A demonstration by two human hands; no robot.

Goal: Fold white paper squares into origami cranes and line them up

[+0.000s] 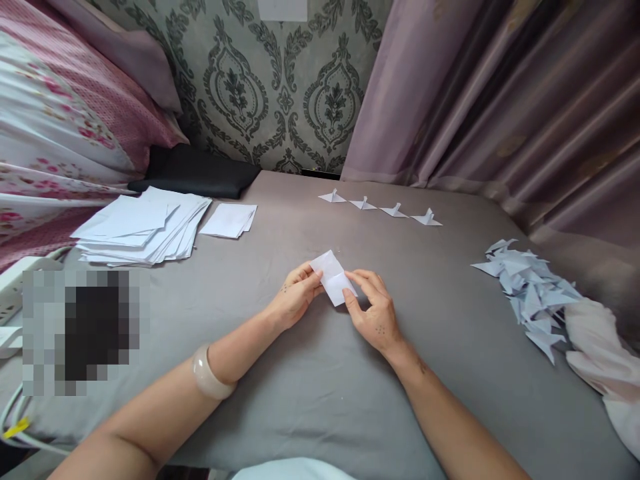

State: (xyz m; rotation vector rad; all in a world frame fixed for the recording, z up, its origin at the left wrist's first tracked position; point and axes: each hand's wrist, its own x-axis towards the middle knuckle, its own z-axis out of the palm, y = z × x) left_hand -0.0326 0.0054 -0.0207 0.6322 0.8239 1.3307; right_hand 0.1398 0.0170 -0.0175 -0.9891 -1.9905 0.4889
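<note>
A small folded sheet of white paper (334, 277) is held up between both hands over the middle of the grey cloth surface. Crease lines run across it. My left hand (296, 293) pinches its left edge between thumb and fingers. On the opposite side my right hand (374, 310) grips the right corner, thumb below and forefinger above. Beyond the hands, several folded paper cranes (365, 203) stand in a slanting row.
At the left lie a large stack of white paper (140, 230) and a smaller stack of squares (230, 220). A heap of folded paper cranes (535, 287) rests at the right, beside a whitish cloth (600, 360). A power strip (23, 287) sits at the left edge.
</note>
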